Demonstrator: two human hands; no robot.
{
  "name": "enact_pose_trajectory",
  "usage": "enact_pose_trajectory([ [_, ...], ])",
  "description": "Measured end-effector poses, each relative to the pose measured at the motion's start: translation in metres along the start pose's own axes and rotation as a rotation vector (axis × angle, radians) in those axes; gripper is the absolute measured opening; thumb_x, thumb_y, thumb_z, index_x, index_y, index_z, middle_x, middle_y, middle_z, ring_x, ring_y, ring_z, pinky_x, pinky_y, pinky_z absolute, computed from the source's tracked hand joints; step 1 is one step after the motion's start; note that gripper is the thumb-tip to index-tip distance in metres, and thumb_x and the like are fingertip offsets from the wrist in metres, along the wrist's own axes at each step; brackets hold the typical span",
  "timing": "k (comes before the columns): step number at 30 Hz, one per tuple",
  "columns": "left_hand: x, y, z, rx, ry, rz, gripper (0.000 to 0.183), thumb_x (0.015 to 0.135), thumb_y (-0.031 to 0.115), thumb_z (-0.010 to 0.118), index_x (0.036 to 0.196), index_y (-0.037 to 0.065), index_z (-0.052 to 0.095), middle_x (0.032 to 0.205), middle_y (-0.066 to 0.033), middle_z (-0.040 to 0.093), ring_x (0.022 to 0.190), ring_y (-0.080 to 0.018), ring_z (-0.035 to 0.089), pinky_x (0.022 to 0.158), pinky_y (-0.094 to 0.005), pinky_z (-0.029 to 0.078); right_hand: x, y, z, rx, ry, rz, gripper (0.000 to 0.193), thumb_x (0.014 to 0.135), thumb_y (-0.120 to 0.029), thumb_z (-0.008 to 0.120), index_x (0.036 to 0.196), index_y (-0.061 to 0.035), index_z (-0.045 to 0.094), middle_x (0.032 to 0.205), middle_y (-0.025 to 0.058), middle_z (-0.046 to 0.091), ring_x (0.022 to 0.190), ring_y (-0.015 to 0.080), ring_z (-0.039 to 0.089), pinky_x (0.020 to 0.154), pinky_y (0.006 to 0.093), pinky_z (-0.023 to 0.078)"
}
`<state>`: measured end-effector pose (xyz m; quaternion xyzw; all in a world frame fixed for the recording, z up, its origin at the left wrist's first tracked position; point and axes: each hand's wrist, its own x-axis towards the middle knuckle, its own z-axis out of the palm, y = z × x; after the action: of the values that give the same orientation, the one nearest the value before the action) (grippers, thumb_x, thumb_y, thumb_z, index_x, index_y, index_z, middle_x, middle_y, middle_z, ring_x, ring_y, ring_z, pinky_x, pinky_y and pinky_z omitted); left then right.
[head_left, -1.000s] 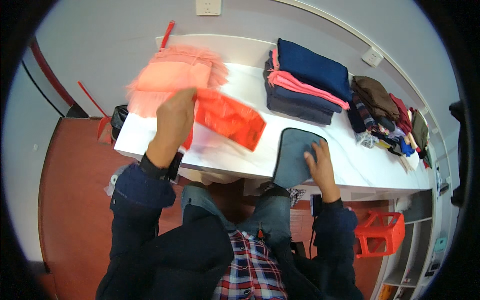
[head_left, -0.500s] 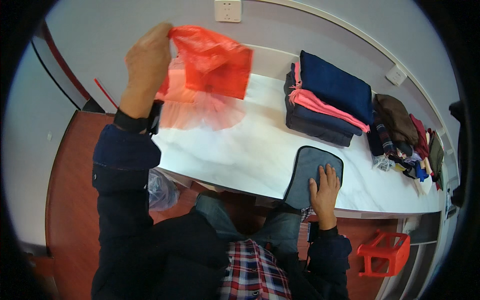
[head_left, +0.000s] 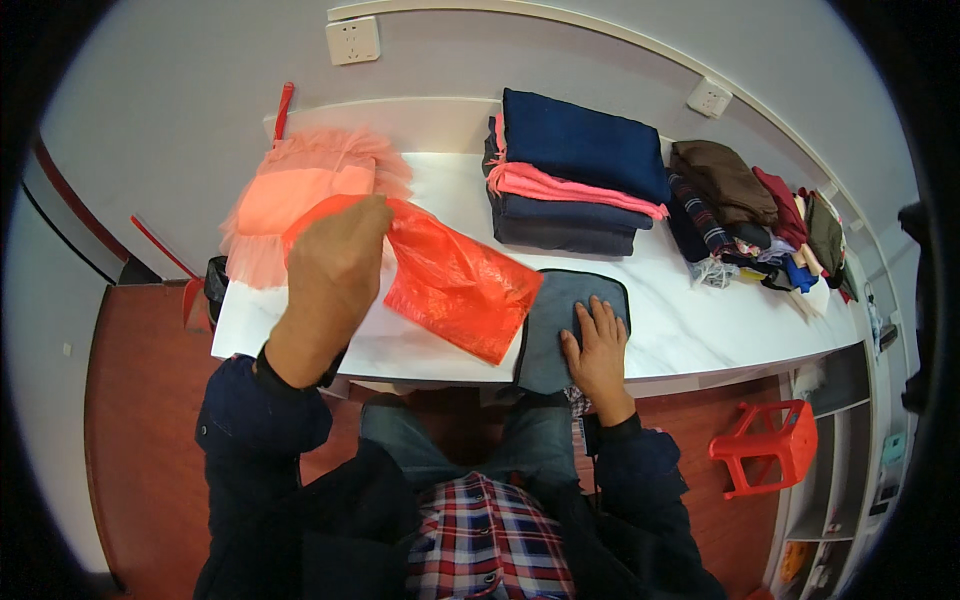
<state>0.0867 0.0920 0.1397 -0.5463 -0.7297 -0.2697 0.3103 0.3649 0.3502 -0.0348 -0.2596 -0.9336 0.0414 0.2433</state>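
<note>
My left hand (head_left: pixel 338 268) is closed on one end of a thin red plastic bag (head_left: pixel 455 285). The bag spreads slantwise over the white table, and its far corner reaches the edge of a grey cloth (head_left: pixel 548 335) with black edging. On that cloth my right hand (head_left: pixel 600 350) lies flat, fingers stretched out. Behind my left hand is a peach garment with tulle frills (head_left: pixel 305 195), partly covered by the hand and the bag.
Folded dark blue cloths (head_left: pixel 585 145) with a pink fringed one (head_left: pixel 570 187) form a stack at the back. Mixed clothes (head_left: pixel 735 185) lie heaped at the right. A red stool (head_left: pixel 765 450) stands on the floor at right, beside shelves.
My left hand has come down and nearer with the red bag, which now stretches toward the grey cloth. The peach garment is less covered. My view has shifted; my right hand stays on the cloth.
</note>
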Motion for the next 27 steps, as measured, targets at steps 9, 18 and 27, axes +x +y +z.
enact_pose_trajectory([
  [9,-0.07,0.014,0.027,0.089,-0.853,-0.106,0.063,0.091,0.035,0.074,0.14,-0.002,0.057,0.146,-0.0252,0.055,0.136,-0.0387,0.052,0.111,-0.047,0.044,0.002,0.008,-0.001,0.057,-0.09,-0.035,0.058,0.097,-0.036,0.066,0.141,0.0008,0.059,0.154,0.0284,0.046,0.146,0.0466,0.039,0.118,0.0616,0.027],
  [18,-0.064,-0.25,0.002,-0.072,-0.07,-0.863,0.094,0.088,0.059,0.075,0.143,-0.013,0.05,0.139,-0.0335,0.059,0.13,-0.0411,0.06,0.107,-0.0429,0.049,0.182,-0.093,-0.043,0.777,-0.538,-0.217,0.054,0.1,-0.034,0.069,0.133,0.0082,0.061,0.135,0.0208,0.063,0.114,0.0233,0.062,0.096,0.0366,0.05],
  [27,-0.093,-0.363,0.049,-0.712,-0.194,-1.384,0.07,0.094,0.053,0.073,0.128,-0.008,0.063,0.115,-0.0151,0.072,0.091,-0.0224,0.069,0.078,-0.0335,0.053,0.317,-0.238,0.13,1.197,-0.82,0.518,0.074,0.098,-0.052,0.068,0.136,0.0103,0.055,0.115,0.0157,0.068,0.093,0.0295,0.069,0.08,0.0463,0.057],
])
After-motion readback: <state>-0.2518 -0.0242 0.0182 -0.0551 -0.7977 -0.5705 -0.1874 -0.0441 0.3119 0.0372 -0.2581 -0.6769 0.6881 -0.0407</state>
